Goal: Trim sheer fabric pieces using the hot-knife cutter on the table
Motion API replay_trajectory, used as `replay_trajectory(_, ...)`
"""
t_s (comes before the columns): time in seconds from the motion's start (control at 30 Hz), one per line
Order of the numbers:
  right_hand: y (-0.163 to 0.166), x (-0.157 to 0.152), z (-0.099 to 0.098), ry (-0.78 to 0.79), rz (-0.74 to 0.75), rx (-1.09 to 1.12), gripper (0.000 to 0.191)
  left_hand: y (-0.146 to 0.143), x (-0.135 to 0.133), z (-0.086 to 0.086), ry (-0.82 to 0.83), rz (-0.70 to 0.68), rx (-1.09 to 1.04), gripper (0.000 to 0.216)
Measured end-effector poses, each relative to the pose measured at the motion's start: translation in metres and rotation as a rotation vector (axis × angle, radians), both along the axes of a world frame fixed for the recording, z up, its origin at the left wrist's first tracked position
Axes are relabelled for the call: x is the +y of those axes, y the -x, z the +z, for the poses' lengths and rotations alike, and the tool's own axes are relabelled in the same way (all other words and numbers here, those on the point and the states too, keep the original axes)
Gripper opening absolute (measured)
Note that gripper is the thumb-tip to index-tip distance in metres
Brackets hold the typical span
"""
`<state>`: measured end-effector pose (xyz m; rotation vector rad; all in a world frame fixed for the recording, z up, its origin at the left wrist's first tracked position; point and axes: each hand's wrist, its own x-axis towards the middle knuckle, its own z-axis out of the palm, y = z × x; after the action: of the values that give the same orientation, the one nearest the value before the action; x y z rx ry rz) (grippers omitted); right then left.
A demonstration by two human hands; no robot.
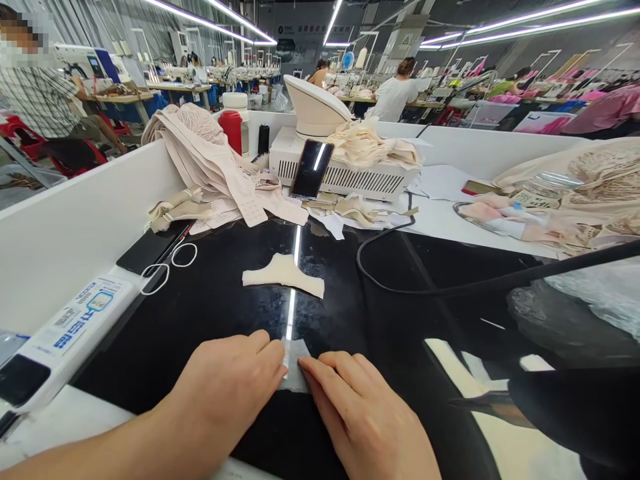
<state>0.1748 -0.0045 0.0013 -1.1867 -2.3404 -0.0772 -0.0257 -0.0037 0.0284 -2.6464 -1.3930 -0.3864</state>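
A small whitish translucent piece of film point(297, 375) lies on the glossy black tabletop point(200, 363). My left hand point(227, 380) is closed, its fingertips pinching or pressing the film's left edge. On the opposite side, my right hand point(365, 407) has its fingers pressed together, the tips at the film's right edge. Both hands rest low, close to the board. Beyond them lies a cream, curved fabric piece point(283, 275) with a raised middle and two narrow ends; neither hand touches it. The undersides of my fingers are hidden.
Beige fabric strips point(215, 167) are heaped at the back left, by a phone point(313, 168) leaning on a white machine point(345, 170). A black cable point(425, 291) crosses the right side. A dark rounded object point(575, 413) overlaps cream pieces point(525, 440). Co-workers sit beyond the white wall.
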Motion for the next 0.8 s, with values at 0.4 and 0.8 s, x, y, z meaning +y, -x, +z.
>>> replay_trajectory(0.4, 0.001, 0.000, 0.001, -0.002, 0.025, 0.011, 0.032, -0.005, -0.007, -0.024, -0.028, -0.233, -0.136, 0.023)
replay_trajectory(0.8, 0.001, 0.000, -0.002, -0.018, 0.017, 0.018, 0.032, -0.011, -0.005, -0.029, -0.140, -0.196, -0.192, 0.027)
